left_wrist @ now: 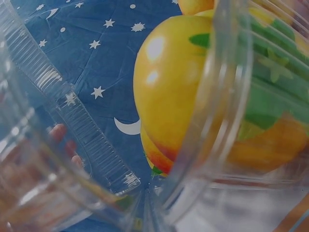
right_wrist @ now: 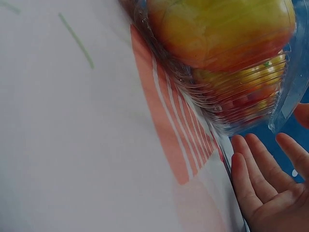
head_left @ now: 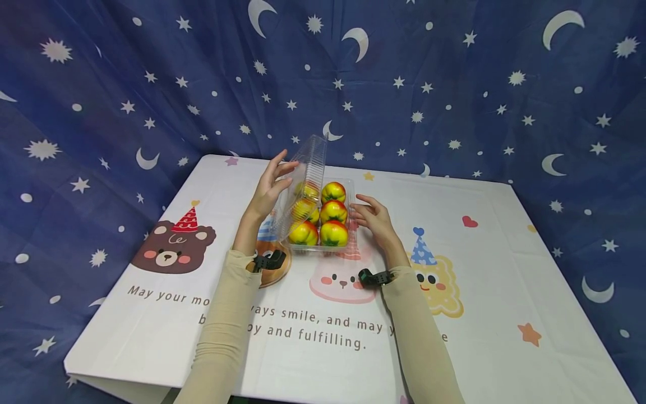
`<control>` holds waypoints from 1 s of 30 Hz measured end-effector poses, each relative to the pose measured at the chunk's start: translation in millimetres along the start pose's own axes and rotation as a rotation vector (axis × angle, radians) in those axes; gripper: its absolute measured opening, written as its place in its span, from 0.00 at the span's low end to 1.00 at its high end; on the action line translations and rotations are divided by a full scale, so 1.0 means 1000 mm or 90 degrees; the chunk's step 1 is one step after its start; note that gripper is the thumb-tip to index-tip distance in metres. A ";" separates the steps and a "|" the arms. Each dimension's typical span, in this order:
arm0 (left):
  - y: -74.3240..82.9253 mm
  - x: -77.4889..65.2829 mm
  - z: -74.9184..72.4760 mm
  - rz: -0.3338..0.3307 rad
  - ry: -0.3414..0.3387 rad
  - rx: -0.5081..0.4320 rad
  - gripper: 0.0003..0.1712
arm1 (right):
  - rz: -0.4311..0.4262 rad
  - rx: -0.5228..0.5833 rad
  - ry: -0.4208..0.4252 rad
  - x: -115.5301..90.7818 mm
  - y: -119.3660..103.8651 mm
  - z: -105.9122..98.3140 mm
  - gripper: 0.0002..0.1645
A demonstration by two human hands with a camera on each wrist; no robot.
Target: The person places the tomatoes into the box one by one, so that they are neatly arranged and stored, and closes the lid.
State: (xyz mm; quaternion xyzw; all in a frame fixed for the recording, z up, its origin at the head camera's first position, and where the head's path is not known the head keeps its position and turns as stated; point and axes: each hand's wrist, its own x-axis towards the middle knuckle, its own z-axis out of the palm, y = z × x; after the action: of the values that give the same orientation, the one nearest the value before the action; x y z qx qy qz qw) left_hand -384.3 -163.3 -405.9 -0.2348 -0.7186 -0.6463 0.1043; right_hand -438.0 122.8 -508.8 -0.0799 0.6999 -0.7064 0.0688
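Note:
A clear plastic clamshell box (head_left: 323,248) stands on the table, holding several round yellow-and-red fruits (head_left: 334,233) with green leaves, set in two rows. Its ribbed lid (head_left: 317,154) is hinged along the left side and tilts up, partly over the left row. On the lid's outer side is my left hand (head_left: 270,188), fingers extended against or close to it. The left wrist view shows its fingertips (left_wrist: 58,132) through the plastic. My right hand (head_left: 374,219) is at the box's right wall, fingers spread and slightly bent, holding nothing; the right wrist view shows its fingertips near the wall.
A white tablecloth (head_left: 484,269) printed with cartoon animals, lettering and small shapes covers the table. Behind the table's far edge hangs a dark blue curtain (head_left: 383,112) with moons and stars. A small black camera sits on each wrist.

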 end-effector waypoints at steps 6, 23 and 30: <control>-0.001 0.000 0.000 -0.004 -0.001 -0.001 0.37 | -0.003 -0.003 0.000 0.000 0.001 0.000 0.29; 0.002 0.000 0.001 -0.002 -0.012 0.005 0.37 | -0.001 0.004 -0.004 0.001 0.002 0.000 0.31; 0.001 0.000 0.002 -0.006 -0.017 0.007 0.38 | -0.002 0.010 -0.006 0.001 0.001 -0.001 0.30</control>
State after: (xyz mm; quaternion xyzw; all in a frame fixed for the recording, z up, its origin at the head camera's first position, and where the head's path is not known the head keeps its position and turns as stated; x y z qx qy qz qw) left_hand -383.9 -161.4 -405.1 -0.2393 -0.7247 -0.6394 0.0930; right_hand -438.7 123.4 -510.1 -0.0838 0.6941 -0.7114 0.0712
